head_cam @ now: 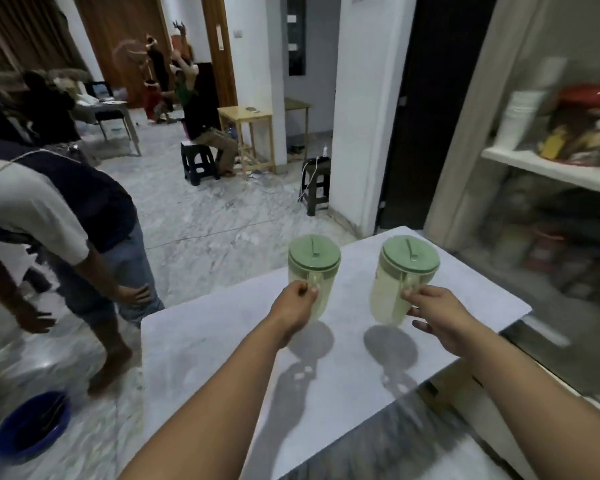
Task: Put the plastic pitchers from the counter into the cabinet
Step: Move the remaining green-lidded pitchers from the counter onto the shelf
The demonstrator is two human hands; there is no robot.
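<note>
Hidden or unclear: the cabinet (548, 168) at 3 o'clock is smeared by motion blur; its shelf contents read only as a white stack, a red lid and yellow packets. The handles of both pitchers are mostly covered by fingers. Whether either pitcher touches the bench cannot be told; both cast round shadows below them.
Left pitcher (313, 271): at 12 o'clock, pale translucent green plastic, cylinder shape, flat darker green round lid with a thin raised tab.
Right pitcher (404, 275): at 1 o'clock, same plastic and lid, tilted slightly to the left at its base.
Left hand (293, 304): fingers curled round the left pitcher's handle, thumb on top.
Right hand (437, 315): thumb and forefinger clamped round the right pitcher's handle, the lower fingers loosely apart below it.
Bench (222, 341): smooth, matt, pale grey top with a sharp corner at 2 o'clock; its near part is cut off by the frame edge.
Floor (205, 216): glossy grey-white marble pattern.
Bowl (32, 427): at 8 o'clock, blue, round, on the floor, contents too dark to make out.
Bystander (66, 209): at 9 o'clock, bent forward, head cut off by the frame edge.
Stools (314, 188): dark plastic, at 12 o'clock beyond the bench.
</note>
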